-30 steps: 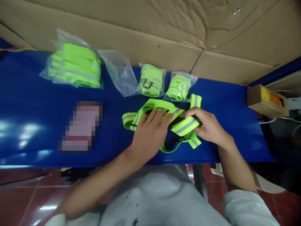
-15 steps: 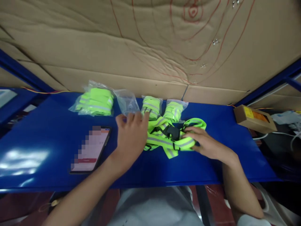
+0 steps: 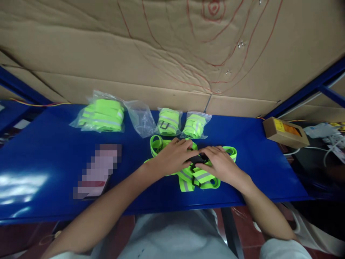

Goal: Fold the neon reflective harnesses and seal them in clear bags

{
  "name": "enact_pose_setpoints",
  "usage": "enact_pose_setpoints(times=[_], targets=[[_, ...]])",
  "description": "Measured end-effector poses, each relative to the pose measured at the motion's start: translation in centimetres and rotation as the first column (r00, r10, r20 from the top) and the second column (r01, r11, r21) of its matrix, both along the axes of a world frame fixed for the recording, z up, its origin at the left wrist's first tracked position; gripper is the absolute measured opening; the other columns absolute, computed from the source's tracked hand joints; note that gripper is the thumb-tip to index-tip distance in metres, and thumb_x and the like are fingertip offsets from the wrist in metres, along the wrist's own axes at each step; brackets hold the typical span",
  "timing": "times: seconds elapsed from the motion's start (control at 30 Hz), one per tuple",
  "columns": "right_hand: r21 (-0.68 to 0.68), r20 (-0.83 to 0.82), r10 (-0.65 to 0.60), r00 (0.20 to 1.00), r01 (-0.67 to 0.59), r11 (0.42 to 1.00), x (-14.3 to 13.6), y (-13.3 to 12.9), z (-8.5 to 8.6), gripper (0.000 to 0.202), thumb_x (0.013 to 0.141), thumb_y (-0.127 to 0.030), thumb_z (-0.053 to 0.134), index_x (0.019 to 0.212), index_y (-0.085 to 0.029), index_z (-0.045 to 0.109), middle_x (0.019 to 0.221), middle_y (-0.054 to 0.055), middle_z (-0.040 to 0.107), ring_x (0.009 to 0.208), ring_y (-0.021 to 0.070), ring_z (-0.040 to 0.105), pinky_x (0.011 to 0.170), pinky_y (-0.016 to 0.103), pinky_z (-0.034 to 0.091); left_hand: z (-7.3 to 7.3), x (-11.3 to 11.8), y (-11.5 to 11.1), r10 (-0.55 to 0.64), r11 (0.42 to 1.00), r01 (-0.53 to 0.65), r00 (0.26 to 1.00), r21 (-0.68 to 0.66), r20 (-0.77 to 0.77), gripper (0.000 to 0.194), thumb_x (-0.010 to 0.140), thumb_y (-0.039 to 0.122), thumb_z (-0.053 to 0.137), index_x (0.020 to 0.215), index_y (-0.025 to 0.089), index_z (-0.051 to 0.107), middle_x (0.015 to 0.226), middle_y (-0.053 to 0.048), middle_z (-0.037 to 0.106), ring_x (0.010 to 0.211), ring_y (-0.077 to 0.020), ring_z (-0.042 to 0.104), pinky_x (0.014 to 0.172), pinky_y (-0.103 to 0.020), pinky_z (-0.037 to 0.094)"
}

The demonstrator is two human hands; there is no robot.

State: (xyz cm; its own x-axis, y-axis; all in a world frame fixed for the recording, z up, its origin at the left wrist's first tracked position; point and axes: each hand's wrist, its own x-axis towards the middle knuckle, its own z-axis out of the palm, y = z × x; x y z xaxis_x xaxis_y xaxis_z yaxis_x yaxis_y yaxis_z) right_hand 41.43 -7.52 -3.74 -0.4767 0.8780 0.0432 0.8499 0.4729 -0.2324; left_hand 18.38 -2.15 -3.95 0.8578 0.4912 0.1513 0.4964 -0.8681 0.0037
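Note:
A bright green reflective strap bundle with grey stripes lies loosely looped near the middle of the blue table. At its centre is a black buckle, partly covered by fingers. My left hand reaches over the bundle from the left, its fingers closed on the buckle's left side. From the right, my right hand grips the buckle's other side, with thumb and fingers bent around it. Behind the hands stand two small clear bags of rolled green straps, a left one and a right one.
A larger bag of green straps and an empty clear bag lie at the back left. A phone rests on the blue table. At the right edge sits a cardboard box, beside white cables. Cardboard rises behind.
My left hand has moved right onto the straps and closed at the buckle. My right hand has shifted left to the buckle. The straps now spread further left, and the view has turned slightly.

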Motion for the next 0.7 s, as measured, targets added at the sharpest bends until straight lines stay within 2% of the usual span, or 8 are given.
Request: enact_pose_setpoints(times=[0.1, 0.27, 0.4, 0.5, 0.57, 0.63, 0.67, 0.7], targets=[[-0.01, -0.062, 0.007, 0.998, -0.008, 1.0, 0.0, -0.2, 0.4, 0.037, 0.102, -0.05, 0.059, 0.118, -0.018, 0.062, 0.118, 0.013, 0.074, 0.109, 0.0315, 0.069, 0.096, 0.047, 0.044, 0.1, -0.1, -0.1, -0.021, 0.993, 0.023, 1.0, 0.118, -0.023, 0.041, 0.096, 0.034, 0.063, 0.136, 0.029, 0.057, 0.115, -0.007, 0.061, 0.096, -0.0248, 0.066, 0.081, -0.038, 0.045], [-0.138, -0.212, -0.021, 0.977, -0.009, 0.99, -0.2, 0.0, 0.6, 0.04, 0.104, -0.053, 0.052, 0.122, -0.019, 0.064, 0.123, 0.011, 0.074, 0.112, 0.0288, 0.07, 0.095, 0.042, 0.045, 0.5, -0.1, -0.2, -0.022, 0.955, 0.04, 0.998, 0.294, -0.062, 0.028, 0.099, 0.02, 0.052, 0.125, 0.024, 0.06, 0.116, -0.007, 0.063, 0.092, -0.0229, 0.067, 0.075, -0.038, 0.043], [-0.197, -0.295, -0.059, 0.954, 0.0, 0.98, 0.0, 0.5, 0.1, 0.032, 0.105, -0.045, 0.052, 0.113, -0.02, 0.069, 0.11, 0.008, 0.077, 0.095, 0.0238, 0.073, 0.082, 0.034, 0.047, 0.3, -0.1, -0.2, -0.035, 0.942, 0.058, 0.997, 0.33, -0.075, 0.023, 0.1, 0.02, 0.05, 0.12, 0.021, 0.061, 0.118, -0.008, 0.064, 0.096, -0.0229, 0.066, 0.075, -0.037, 0.044], [-0.267, -0.304, -0.12, 0.945, 0.037, 0.963, 1.2, 1.1, 0.4, 0.028, 0.102, -0.043, 0.056, 0.1, -0.02, 0.071, 0.091, 0.004, 0.077, 0.078, 0.0194, 0.069, 0.069, 0.029, 0.044, 0.6, -0.5, 0.1, -0.019, 0.951, 0.034, 0.998, 0.308, -0.052, 0.017, 0.1, 0.022, 0.051, 0.111, 0.02, 0.064, 0.114, -0.008, 0.066, 0.094, -0.0226, 0.067, 0.078, -0.038, 0.045], [-0.299, -0.346, -0.154, 0.926, 0.046, 0.953, 2.6, 1.3, 1.2, 0.029, 0.1, -0.045, 0.058, 0.094, -0.019, 0.072, 0.086, 0.002, 0.075, 0.077, 0.0186, 0.067, 0.068, 0.028, 0.044, 1.2, -1.2, 0.7, 0.01, 0.961, -0.025, 0.998, 0.274, 0.056, 0.017, 0.099, 0.026, 0.053, 0.108, 0.02, 0.066, 0.117, -0.009, 0.068, 0.101, -0.0242, 0.068, 0.087, -0.041, 0.047], [-0.277, -0.453, -0.182, 0.873, 0.056, 0.959, 4.4, 1.4, 2.4, 0.029, 0.097, -0.047, 0.063, 0.096, -0.02, 0.073, 0.093, 0.003, 0.075, 0.085, 0.0203, 0.068, 0.075, 0.03, 0.048, 2.3, -2.5, 1.5, 0.083, 0.967, -0.149, 0.952, 0.208, 0.296, 0.02, 0.099, 0.034, 0.056, 0.111, 0.022, 0.068, 0.124, -0.009, 0.068, 0.113, -0.0259, 0.066, 0.098, -0.044, 0.046], [-0.247, -0.532, -0.198, 0.823, 0.073, 0.966, 5.4, 1.4, 3.1, 0.028, 0.095, -0.047, 0.065, 0.099, -0.021, 0.074, 0.099, 0.004, 0.076, 0.092, 0.0219, 0.069, 0.081, 0.032, 0.05, 2.8, -3.4, 2.1, 0.126, 0.965, -0.216, 0.881, 0.151, 0.457, 0.024, 0.099, 0.038, 0.058, 0.114, 0.023, 0.068, 0.126, -0.009, 0.068, 0.116, -0.0256, 0.064, 0.1, -0.044, 0.047], [-0.211, -0.625, -0.216, 0.751, 0.104, 0.972, 6.5, 1.3, 3.7, 0.026, 0.094, -0.046, 0.069, 0.103, -0.022, 0.074, 0.107, 0.006, 0.076, 0.1, 0.0239, 0.069, 0.088, 0.035, 0.051, 3.4, -4.3, 2.9, 0.159, 0.961, -0.266, 0.766, 0.082, 0.623, 0.027, 0.099, 0.043, 0.059, 0.117, 0.024, 0.067, 0.127, -0.008, 0.067, 0.115, -0.0239, 0.064, 0.099, -0.042, 0.049]])
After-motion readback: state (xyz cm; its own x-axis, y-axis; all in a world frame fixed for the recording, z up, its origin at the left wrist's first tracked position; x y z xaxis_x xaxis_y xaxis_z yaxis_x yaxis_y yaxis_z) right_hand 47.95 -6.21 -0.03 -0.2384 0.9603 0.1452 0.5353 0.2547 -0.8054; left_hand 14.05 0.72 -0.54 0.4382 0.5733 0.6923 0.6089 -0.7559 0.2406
